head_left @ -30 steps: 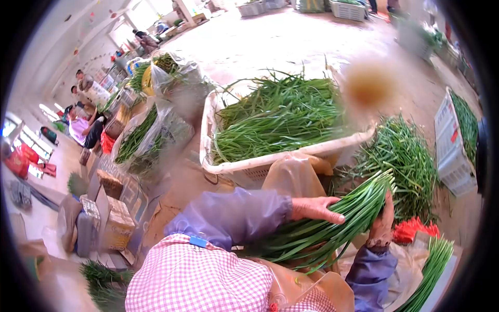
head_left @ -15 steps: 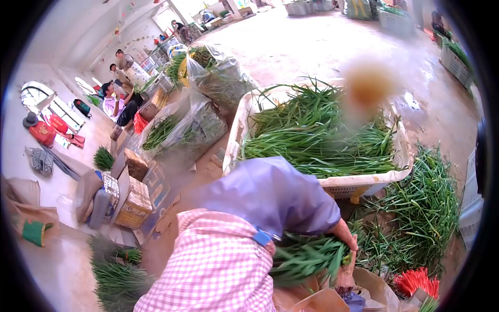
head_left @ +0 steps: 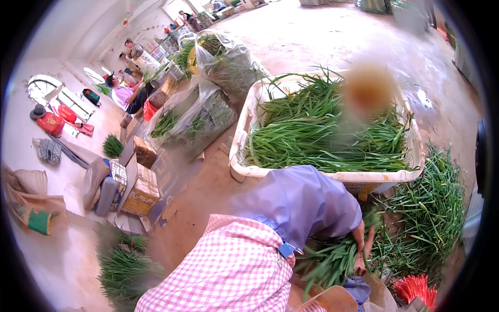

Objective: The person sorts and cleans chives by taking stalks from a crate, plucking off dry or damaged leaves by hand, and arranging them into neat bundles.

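Note:
My left hand [head_left: 358, 235], at the end of a purple sleeve, closes over the upper end of a bunch of long-leaved greens [head_left: 332, 263]. Just below it, my right hand [head_left: 359, 264] grips the same bunch from the other side. The leaves fan out toward the lower left, and the hands partly hide the bunch's gathered end. Under it lies an open brown box or sack [head_left: 338, 299]. Loose greens [head_left: 426, 218] are heaped on the floor right of my hands. A bundle of red strips [head_left: 415, 291] lies at the lower right.
A white plastic crate [head_left: 382, 177] full of greens stands ahead of me. Clear plastic bags [head_left: 202, 117] of greens, cardboard boxes [head_left: 138, 192] and tied bunches [head_left: 122, 273] are to the left. Several people sit or stand at the back left, one in a light purple top [head_left: 123, 96].
The view has shifted, so most things sit a little further right or lower. Both hands stay on the bunch, with its leaves now hanging more toward the lower left.

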The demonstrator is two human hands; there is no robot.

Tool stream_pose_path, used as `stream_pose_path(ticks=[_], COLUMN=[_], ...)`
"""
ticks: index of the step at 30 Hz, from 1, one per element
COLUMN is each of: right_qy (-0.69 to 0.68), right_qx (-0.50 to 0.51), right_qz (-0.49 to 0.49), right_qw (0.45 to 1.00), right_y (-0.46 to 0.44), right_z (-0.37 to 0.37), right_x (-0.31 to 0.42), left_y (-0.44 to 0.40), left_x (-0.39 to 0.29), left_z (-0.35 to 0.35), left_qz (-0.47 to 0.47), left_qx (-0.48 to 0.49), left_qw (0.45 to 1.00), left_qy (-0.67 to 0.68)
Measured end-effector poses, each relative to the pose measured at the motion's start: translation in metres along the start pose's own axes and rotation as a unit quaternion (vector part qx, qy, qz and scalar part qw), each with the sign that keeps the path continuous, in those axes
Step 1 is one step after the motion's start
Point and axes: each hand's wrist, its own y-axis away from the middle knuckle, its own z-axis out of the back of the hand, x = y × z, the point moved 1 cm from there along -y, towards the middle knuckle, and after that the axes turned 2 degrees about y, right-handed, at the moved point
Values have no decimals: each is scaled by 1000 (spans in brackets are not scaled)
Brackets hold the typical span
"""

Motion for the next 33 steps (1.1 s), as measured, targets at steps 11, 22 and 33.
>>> stream_pose_path(ticks=[11,22,33], right_qy=[60,55,-40], right_qx=[12,151,190], right_qz=[400,418,421], right_qw=[914,894,886], right_y=[105,171,104], right_z=[-66,-150,-141], right_x=[44,-18,4], left_y=[58,144,247], left_x=[-16,22,139], left_z=[-37,-62,-7], left_qz=[-384,-411,-286], left_qx=[-144,-168,-84], left_qw=[890,885,951], left_qy=[200,139,77])
